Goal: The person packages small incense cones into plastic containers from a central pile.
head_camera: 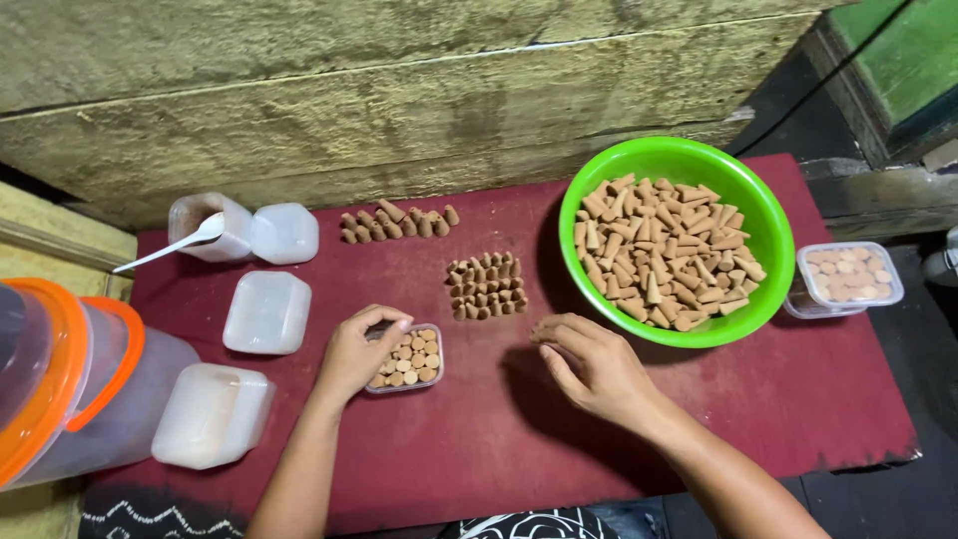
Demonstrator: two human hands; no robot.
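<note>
Head cam: left hand [351, 357] has its fingers curled around a small clear box of incense cones [407, 359] on the red table [479, 439]. Right hand [591, 369] rests nearby, fingers loosely bent, holding nothing, just below the green bowl [758, 215] of cones and a cone cluster [486, 285].

your left hand [351, 357] is curled around a small clear plastic box [407, 361]. the box is square with round corners, it stands upright and open on the red worktop [479, 439]. it is almost full of brown cones [411, 357], packed upright so you see their round flat bases. just above and to the right of it, a small group of the same cones [487, 286] lies in rows on the worktop, apart from the box.
</note>
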